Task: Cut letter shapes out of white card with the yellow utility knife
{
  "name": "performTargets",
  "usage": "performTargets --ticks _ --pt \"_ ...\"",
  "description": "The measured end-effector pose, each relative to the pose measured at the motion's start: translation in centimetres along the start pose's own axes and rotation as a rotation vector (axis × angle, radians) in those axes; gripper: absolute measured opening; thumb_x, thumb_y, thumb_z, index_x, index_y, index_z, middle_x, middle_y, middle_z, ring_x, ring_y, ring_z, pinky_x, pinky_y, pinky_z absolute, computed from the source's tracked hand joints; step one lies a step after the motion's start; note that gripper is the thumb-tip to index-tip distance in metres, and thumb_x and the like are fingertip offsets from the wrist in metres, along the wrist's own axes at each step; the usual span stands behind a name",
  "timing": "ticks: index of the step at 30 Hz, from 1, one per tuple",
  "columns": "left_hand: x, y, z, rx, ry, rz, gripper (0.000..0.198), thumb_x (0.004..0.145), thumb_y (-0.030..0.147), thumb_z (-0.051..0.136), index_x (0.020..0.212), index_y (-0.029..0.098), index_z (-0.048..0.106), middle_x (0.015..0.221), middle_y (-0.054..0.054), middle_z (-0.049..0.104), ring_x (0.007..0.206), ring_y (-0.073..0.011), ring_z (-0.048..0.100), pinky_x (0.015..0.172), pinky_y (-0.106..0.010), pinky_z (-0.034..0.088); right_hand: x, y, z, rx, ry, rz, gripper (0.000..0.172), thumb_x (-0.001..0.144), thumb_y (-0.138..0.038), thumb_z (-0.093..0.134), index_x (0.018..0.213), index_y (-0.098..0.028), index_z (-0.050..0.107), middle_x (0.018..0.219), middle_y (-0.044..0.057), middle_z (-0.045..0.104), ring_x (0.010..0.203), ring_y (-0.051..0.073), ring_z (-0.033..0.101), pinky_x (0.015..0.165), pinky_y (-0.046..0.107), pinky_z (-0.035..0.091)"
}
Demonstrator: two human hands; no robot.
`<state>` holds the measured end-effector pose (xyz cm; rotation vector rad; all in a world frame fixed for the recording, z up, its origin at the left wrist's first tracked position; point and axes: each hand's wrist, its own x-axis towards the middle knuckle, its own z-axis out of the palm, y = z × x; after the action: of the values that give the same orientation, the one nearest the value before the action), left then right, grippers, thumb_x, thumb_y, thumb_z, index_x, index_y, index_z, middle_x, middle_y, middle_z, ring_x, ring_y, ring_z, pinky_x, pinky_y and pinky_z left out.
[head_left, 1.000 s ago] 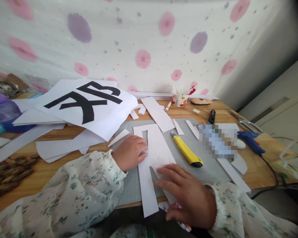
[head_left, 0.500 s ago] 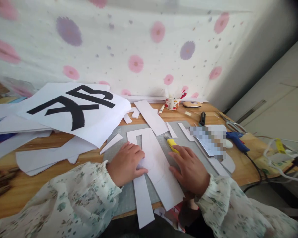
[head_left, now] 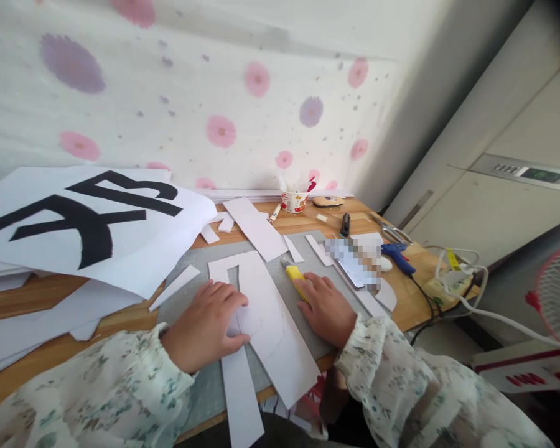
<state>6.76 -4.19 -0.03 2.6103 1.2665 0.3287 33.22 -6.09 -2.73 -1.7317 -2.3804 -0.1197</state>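
Note:
My left hand (head_left: 209,326) presses down on a white board (head_left: 273,336) with its thumb spread from the fingers. The board has a slot cut in it and faint curved pencil lines. Below that hand, one leg of the board (head_left: 242,398) sticks out past the table's front edge. My right hand (head_left: 327,309) has its fingers closed over the handle of a yellow utility knife (head_left: 293,272), low over the grey cutting mat (head_left: 287,287). The knife's tip points away from me. Part of the handle is hidden under the fingers.
White offcuts (head_left: 256,229) lie around the mat. A paper sheet with black characters (head_left: 91,218) covers the left side. To the right are a phone (head_left: 350,264), a blue glue gun (head_left: 398,256), scissors (head_left: 392,229) and a power strip (head_left: 448,287). A paper cup (head_left: 294,201) stands behind.
My right hand has moved forward onto the knife handle and closed on it. The left hand stays on the board. The view has turned to the right, showing a fan.

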Motion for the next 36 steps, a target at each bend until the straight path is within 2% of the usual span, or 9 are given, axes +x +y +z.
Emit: performTargets --ticks 8,14,17,20,24,28,32,34,36 --pt "0.2 -0.1 0.1 -0.04 -0.005 -0.021 0.039 0.068 0.027 0.076 0.103 0.017 0.061 0.104 -0.009 0.061 0.106 -0.0306 0.054 0.105 -0.052 0.033 0.1 0.1 -0.8 0.046 -0.051 0.0 0.047 0.086 -0.019 0.059 0.133 -0.011 0.056 0.132 0.018 0.057 0.113 0.032 0.055 0.1 0.048 0.046" --pt "0.0 0.1 0.0 -0.001 0.055 0.002 0.042 0.065 0.03 0.079 0.1 0.019 0.058 0.101 -0.008 0.062 0.104 -0.0305 0.054 0.105 -0.053 0.031 -1.2 -2.0 -1.2 0.205 0.172 -0.149 0.039 0.089 -0.023 0.058 0.125 -0.009 0.06 0.129 0.021 0.059 0.112 0.033 0.054 0.099 0.052 0.048" --pt "-0.3 0.4 -0.3 0.032 0.122 0.022 0.044 0.064 0.033 0.08 0.098 0.02 0.056 0.1 -0.006 0.062 0.104 -0.0301 0.055 0.109 -0.059 0.024 -1.9 -3.3 -0.4 0.398 0.193 -0.163 0.042 0.088 -0.025 0.058 0.129 -0.014 0.056 0.128 0.018 0.061 0.116 0.032 0.055 0.099 0.053 0.048" --pt "-0.7 0.5 -0.7 0.063 0.189 0.053 0.043 0.064 0.032 0.08 0.098 0.021 0.055 0.099 -0.004 0.063 0.105 -0.0288 0.056 0.113 -0.062 0.015 -1.6 -3.8 0.5 0.668 0.166 -0.001 0.052 0.084 -0.028 0.062 0.134 -0.018 0.051 0.131 0.016 0.059 0.113 0.03 0.059 0.095 0.052 0.052" --pt "-0.9 0.6 -0.9 0.071 0.247 0.109 0.044 0.064 0.033 0.08 0.099 0.022 0.055 0.101 -0.005 0.064 0.108 -0.0294 0.056 0.114 -0.063 0.01 -0.3 -3.8 0.8 1.155 0.009 0.323 0.067 0.076 -0.039 0.071 0.136 -0.019 0.047 0.121 0.015 0.066 0.086 0.024 0.069 0.078 0.045 0.058" --pt "-0.9 0.6 -0.9 0.024 0.301 0.14 0.045 0.066 0.032 0.08 0.103 0.023 0.056 0.107 -0.006 0.065 0.115 -0.0317 0.055 0.114 -0.066 0.006 0.4 -4.4 -0.2 1.578 -0.147 0.418 0.056 0.074 -0.044 0.076 0.12 -0.02 0.057 0.099 0.008 0.074 0.085 0.026 0.071 0.071 0.04 0.058" --pt "-0.7 -0.3 -0.9 -0.207 0.528 0.052 0.044 0.077 0.038 0.073 0.114 0.024 0.054 0.126 -0.012 0.057 0.124 -0.0316 0.05 0.113 -0.06 0.027 0.3 -5.1 -1.3 1.781 -0.046 0.461 0.047 0.071 -0.041 0.08 0.11 -0.021 0.061 0.102 0.006 0.075 0.085 0.024 0.071 0.072 0.037 0.057" --pt "-0.4 -0.9 -0.8 -0.478 0.681 -0.111 0.036 0.085 0.041 0.063 0.116 0.024 0.053 0.126 -0.011 0.056 0.121 -0.0276 0.053 0.106 -0.05 0.041 0.2 -5.3 -1.6 1.841 0.005 0.463 0.046 0.072 -0.039 0.081 0.109 -0.022 0.06 0.101 0.005 0.076 0.084 0.023 0.071 0.077 0.038 0.057" --pt "0.1 -1.4 -0.7 -0.849 0.729 -0.315 0.03 0.088 0.041 0.058 0.112 0.023 0.055 0.115 -0.007 0.062 0.104 -0.0224 0.062 0.094 -0.043 0.051 0.1 -5.4 -1.8 1.864 0.043 0.457 0.044 0.071 -0.037 0.081 0.107 -0.022 0.061 0.1 0.005 0.076 0.085 0.023 0.072 0.079 0.039 0.057"
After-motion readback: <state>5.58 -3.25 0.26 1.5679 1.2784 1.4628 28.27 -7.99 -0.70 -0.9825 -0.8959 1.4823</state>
